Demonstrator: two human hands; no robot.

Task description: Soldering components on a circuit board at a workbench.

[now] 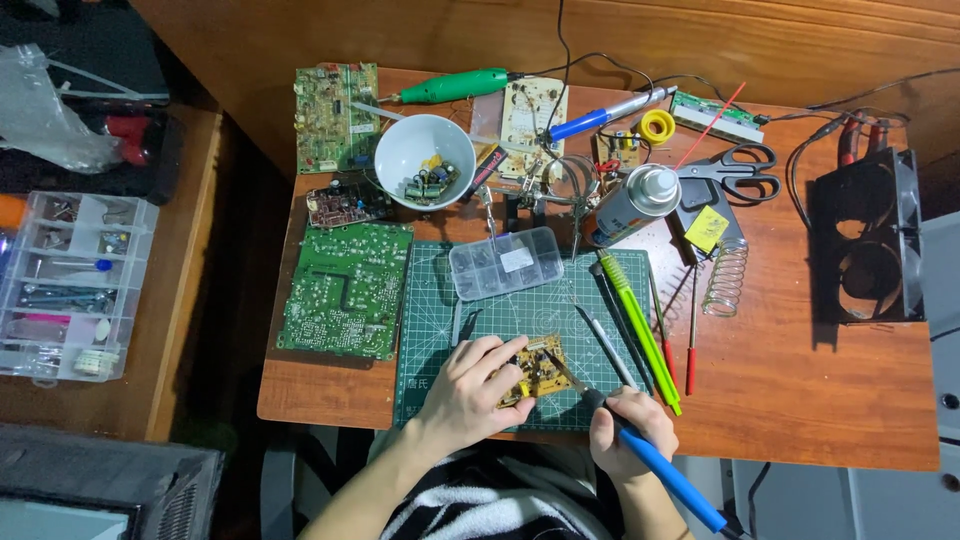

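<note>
A small tan circuit board [538, 362] lies on the green cutting mat [430, 300] near the table's front edge. My left hand [470, 388] rests on the board's left side, fingers pressing it down. My right hand [630, 428] grips a blue-handled soldering iron [665, 470]; its metal tip points up-left and touches the board's right edge.
A clear parts box [505, 262] sits on the mat's far end. A large green circuit board [347, 288] lies to the left, a white bowl [402, 150] of components behind it. Green and red tools [640, 325], a spray can [634, 203], scissors [735, 172] and a black fan [865, 238] are on the right.
</note>
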